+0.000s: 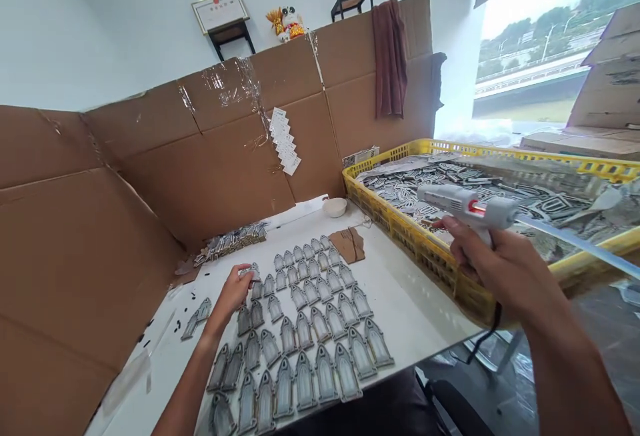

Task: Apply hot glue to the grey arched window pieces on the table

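Observation:
My right hand (487, 256) is wrapped around a light grey glue gun (453, 199), raised above the near side of the yellow crate; a long translucent glue stick (580, 239) sticks out of its back. At the far left end of the laid-out rows, my left hand (236, 289) pinches a small arch-shaped grey piece (255, 269) between thumb and fingers. Whether that piece is lifted or still touches the table cannot be made out. Rows of similar arched window-like pieces (304, 329) lie flat on the white table (395, 289), to the right of and below this hand.
A yellow plastic crate (400, 239) full of loose grey pieces stands on the right. Stacked pieces (233, 243), a white bowl (335, 207) and a torn cardboard scrap (349, 245) lie toward the back. Cardboard walls (225, 163) enclose the table's back and left.

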A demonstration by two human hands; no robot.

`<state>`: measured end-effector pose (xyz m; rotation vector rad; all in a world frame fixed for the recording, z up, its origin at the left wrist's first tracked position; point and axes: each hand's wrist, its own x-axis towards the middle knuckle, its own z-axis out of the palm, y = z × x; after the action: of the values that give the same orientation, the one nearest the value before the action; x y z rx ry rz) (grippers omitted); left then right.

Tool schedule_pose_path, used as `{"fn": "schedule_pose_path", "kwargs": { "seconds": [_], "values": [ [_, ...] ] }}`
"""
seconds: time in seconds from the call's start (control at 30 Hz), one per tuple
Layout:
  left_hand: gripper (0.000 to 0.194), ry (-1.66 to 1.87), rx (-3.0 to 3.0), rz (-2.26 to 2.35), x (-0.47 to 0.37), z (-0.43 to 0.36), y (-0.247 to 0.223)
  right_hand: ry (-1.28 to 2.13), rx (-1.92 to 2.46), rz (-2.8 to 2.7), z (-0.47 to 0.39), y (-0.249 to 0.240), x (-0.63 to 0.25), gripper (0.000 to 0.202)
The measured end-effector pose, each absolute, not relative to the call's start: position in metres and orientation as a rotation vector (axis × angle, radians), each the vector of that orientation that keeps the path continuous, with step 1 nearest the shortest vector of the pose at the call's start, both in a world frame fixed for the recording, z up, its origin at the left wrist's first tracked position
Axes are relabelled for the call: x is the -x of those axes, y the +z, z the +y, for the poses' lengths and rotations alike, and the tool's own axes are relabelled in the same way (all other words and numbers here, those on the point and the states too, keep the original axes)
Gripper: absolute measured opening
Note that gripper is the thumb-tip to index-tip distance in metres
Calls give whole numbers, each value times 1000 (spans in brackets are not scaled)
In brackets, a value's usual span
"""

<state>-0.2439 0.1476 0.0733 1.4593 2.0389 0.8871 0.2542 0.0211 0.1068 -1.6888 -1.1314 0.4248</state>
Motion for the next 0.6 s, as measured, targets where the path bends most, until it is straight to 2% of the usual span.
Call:
{"fn": "schedule_pose_path", "kwargs": {
  "seconds": [0.23, 0.6],
  "values": [
    [42, 502, -1704, 2190, 232, 206, 60, 527, 1681, -1119, 21, 106, -258, 78],
    [45, 55, -2050, 2361, 232, 214, 72, 581, 1613, -1080, 19, 103, -257, 80]
  ]
}}
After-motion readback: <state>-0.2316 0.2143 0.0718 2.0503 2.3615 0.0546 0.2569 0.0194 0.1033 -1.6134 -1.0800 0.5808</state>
